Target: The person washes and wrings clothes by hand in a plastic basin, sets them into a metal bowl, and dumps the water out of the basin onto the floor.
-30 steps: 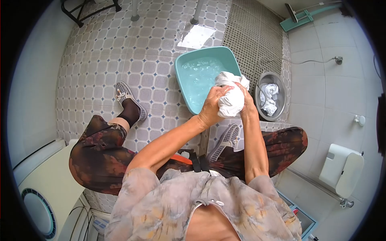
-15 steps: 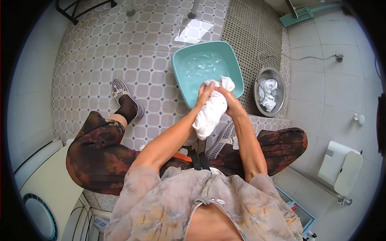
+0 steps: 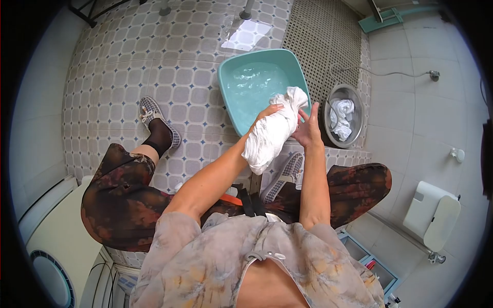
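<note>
A white cloth (image 3: pixel 272 136), bunched into a thick, loosely twisted roll, hangs over the near right side of the teal basin (image 3: pixel 224 97). Rippling water (image 3: pixel 257 84) covers the bottom of that basin. My left hand (image 3: pixel 266 114) is wrapped round the cloth from its left side, with most of the fingers hidden behind the fabric. On the cloth's right side is my right hand (image 3: pixel 309 129), fingers spread and palm turned up, right at the fabric without closing on it. The gathered top end of the cloth sticks up past both hands.
A metal bowl (image 3: pixel 328 134) with white fabric (image 3: pixel 343 115) in it stands right of the basin, by a perforated mat (image 3: pixel 321 38). A thin hose (image 3: pixel 395 73) runs from the wall towards the bowl. My shoes (image 3: pixel 151 113) rest on the tiled floor (image 3: pixel 190 87).
My right hand has let go of the cloth and opened out to the right. The cloth has shifted slightly and looks fuller and less tightly squeezed.
</note>
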The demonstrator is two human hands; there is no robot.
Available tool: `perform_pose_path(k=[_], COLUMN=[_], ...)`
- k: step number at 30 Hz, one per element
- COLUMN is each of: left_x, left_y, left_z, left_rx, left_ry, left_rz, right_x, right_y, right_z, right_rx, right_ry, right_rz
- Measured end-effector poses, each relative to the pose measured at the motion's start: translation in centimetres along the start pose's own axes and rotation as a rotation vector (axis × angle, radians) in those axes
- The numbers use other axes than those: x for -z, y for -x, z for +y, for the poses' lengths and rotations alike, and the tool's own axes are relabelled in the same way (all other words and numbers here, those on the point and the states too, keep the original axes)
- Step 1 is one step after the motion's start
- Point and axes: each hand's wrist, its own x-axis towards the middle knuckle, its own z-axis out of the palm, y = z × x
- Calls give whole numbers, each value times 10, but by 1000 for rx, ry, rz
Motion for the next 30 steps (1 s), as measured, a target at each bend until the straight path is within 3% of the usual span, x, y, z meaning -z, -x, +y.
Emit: perform_pose_path(k=[2,4,5,10,14,20,22,25,28,30], left_x=[-5,-6,-9,-49,-57,-43,-36,-22,-1,-28], left_y=[-7,-11,-8,8,6,0,-4,-12,-17,-5], left_z=[-5,-10,-13,-19,-16,-16,-19,-28,-30,-18], left_rx=[4,49,68,152,101,-14,-54,-178,-232,-208], left_ry=[43,-16,-74,-294,-490,-703,-789,-881,-938,-919], left_rz=[-147,14,70,416,486,480,567,696,742,718], right_x=[1,-3,-5,-22,-39,-66,-70,-82,-90,-87], right_y=[-10,-18,-22,-9,1,-4,-15,-27,-33,-29], right_z=[0,-4,-12,-43,-58,-58,-53,-42,-34,-43], right_rx=[-16,97,8,106,227,246,281,489,571,406], right_ry=[-244,-222,-307,83,492,955,1125,1584,1700,1461], right_rz=[-374,-523,-759,-537,-454,-357,-328,-158,-142,-257])
